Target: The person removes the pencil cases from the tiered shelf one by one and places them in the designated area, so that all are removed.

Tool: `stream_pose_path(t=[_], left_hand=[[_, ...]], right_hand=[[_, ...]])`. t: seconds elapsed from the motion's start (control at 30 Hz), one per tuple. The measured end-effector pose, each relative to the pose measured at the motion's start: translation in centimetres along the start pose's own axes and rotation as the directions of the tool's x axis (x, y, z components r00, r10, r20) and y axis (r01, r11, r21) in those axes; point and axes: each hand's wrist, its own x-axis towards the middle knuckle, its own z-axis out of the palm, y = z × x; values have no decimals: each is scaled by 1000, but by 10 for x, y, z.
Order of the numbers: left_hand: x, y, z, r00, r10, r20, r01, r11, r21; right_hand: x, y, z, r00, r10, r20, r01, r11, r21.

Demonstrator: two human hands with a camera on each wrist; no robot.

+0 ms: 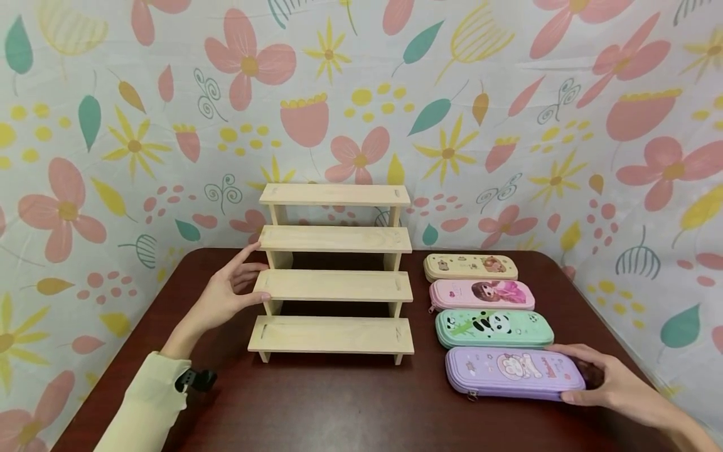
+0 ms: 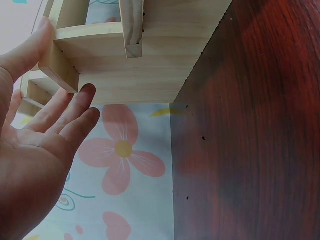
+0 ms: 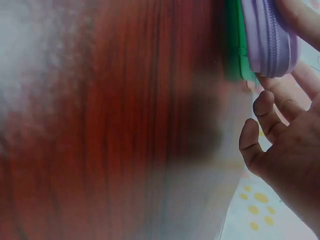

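Observation:
A pale wooden tiered display rack [image 1: 333, 285] stands upright on the table, its several steps bare. At its left side my left hand [image 1: 228, 295] grips the ends of the middle steps, thumb on a lower step and index finger on the one above. A purple pencil case [image 1: 516, 370] with a cartoon print lies flat, nearest in a column of cases. My right hand [image 1: 610, 383] holds its right end between thumb and fingers. The right wrist view shows the zipped edge of that purple case [image 3: 272, 45], with the ring and little fingers off it.
Behind the purple case lie a green panda pencil case [image 1: 494, 328], a pink one with a doll print [image 1: 482, 294] and a cream one [image 1: 471, 267]. The dark red wooden table [image 1: 316, 402] backs onto a floral cloth [image 1: 361, 94].

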Motion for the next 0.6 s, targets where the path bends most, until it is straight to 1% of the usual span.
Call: stream_pose_path(t=[0.1,0.27,0.5,0.6], left_hand=[[-1,-1,1,1000,-4,0,4,1000,4],[0,1,0,1000,0,0,0,1000,3],[1,2,0,1000,3,0,-3,1000,2],[0,2,0,1000,-5,-2,5,1000,4]], right_hand=[[1,3,0,1000,-13,6,13,1000,-5],[5,6,-3,1000,-29,7,30,998,-53],[6,8,-9,999,32,-2,-32,995,-96],[6,8,-10,1000,31,-1,-31,994,-108]])
